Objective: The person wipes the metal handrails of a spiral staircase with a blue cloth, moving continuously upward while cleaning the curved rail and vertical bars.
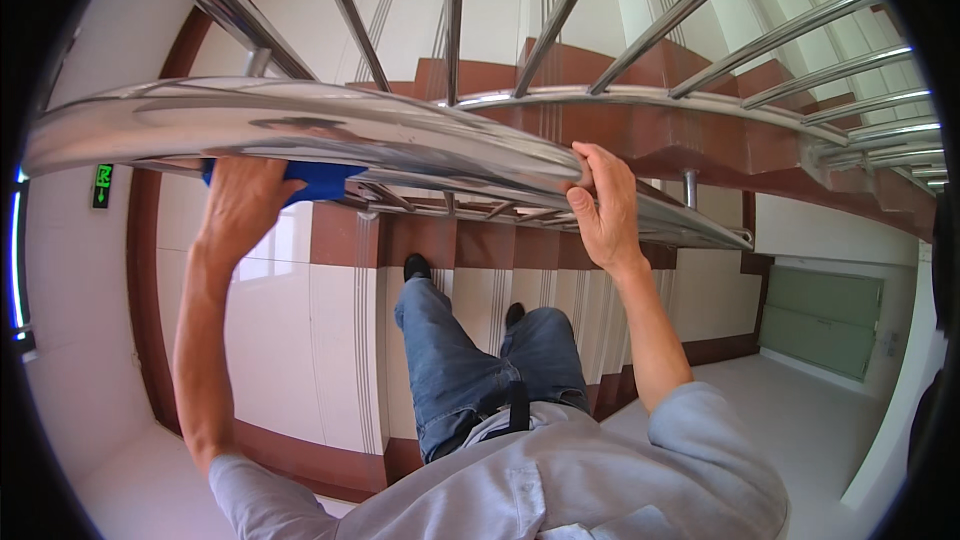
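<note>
A thick, shiny metal handrail (400,130) runs across in front of me. My left hand (243,205) is closed on a blue cloth (325,182) at the near, lower side of the rail. Part of the cloth sticks out to the right of the thumb, and the left fingertips are hidden behind the rail. Further right, my right hand (608,205) grips the same rail. Its fingers bend over the top, while the thumb lies along the near side.
Steel balusters (453,20) stand beyond the rail, with another stair flight (720,130) behind them. Below me, pale steps (470,310) with red-brown edges carry my feet in dark shoes. A green door (820,318) is at right, a green sign (103,186) at left.
</note>
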`<state>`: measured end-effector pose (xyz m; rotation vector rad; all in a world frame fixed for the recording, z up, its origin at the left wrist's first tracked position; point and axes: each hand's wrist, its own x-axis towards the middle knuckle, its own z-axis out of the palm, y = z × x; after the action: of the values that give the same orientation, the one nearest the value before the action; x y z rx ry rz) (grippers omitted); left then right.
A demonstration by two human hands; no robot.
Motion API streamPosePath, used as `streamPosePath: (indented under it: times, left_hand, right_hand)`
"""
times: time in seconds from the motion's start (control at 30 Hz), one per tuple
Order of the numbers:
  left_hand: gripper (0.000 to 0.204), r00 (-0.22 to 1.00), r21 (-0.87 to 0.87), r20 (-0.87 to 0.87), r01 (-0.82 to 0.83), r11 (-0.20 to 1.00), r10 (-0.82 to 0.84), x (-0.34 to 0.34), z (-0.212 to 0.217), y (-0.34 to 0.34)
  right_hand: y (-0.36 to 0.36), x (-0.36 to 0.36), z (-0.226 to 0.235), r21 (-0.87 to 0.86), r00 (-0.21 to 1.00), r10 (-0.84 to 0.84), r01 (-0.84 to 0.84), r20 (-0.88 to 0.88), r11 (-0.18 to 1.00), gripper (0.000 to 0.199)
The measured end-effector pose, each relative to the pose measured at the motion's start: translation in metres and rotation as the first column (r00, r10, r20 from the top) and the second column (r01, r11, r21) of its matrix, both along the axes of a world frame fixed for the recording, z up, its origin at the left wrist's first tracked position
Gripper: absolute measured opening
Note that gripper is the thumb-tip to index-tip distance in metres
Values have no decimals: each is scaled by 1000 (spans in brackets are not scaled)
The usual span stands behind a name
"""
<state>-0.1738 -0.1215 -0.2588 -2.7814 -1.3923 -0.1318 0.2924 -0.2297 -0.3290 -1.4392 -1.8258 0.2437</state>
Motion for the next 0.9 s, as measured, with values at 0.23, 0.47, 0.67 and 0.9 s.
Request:
streamPosePath:
  times: [0.23, 0.47, 0.67, 0.9]
  left_hand:
    - [68, 984, 278, -175, 52, 959, -3, 6, -3, -8]
    - [70, 959, 330, -283, 71, 941, 27, 55, -25, -12]
    - [67, 970, 289, -233, 133, 948, -65, 131, -84, -34]
    - [70, 966, 169, -245, 126, 978, -82, 234, -144, -54]
  right_hand:
    - [3, 25, -20, 179, 985, 155, -167, 78, 970, 75]
    - [-32, 94, -66, 365, 961, 260, -277, 94, 889, 64]
    - [-140, 159, -147, 16, 964, 236, -235, -126, 972, 47]
    - [-222, 175, -214, -195, 961, 125, -176, -247, 965, 41]
